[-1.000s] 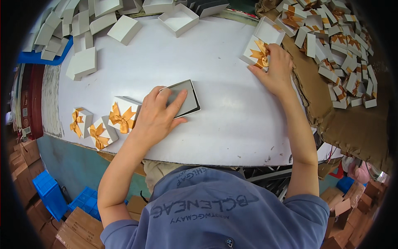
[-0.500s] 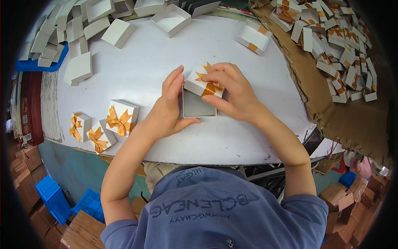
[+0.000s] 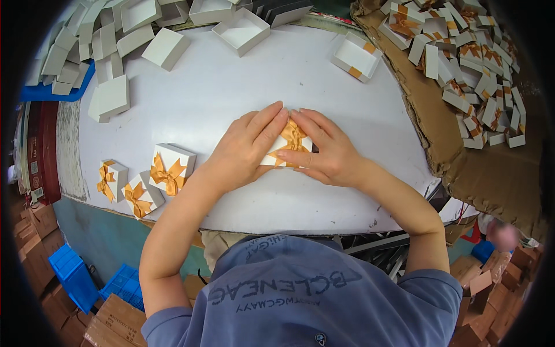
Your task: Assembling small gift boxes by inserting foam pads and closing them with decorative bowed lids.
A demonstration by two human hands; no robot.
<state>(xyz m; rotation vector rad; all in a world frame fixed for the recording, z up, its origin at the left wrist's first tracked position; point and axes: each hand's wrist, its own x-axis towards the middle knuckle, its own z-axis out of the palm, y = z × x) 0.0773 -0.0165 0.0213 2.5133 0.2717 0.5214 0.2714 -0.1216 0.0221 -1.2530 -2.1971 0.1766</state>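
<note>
A small white gift box with a gold ribbon bow stands in front of me on the white tabletop, its lid on its base. My left hand wraps round its left side, thumb at the near edge. From the right, my right hand grips the same box, its thumb lying across the ribbon. The fingertips of both hands nearly meet at the far edge. Much of the box's sides is hidden under my fingers. To the left sit three bow-tied boxes: a larger one, a middle one and a smaller one.
Plain white box parts pile up at the far left, some in a blue bin. An open box part lies at the back. A ribboned lid rests upturned at the far right, near a cardboard container full of ribboned lids.
The bow-topped lid, tilted in my right hand over the open base before, now sits on it. My right hand has come down toward me, and my left hand has closed in on the box.
</note>
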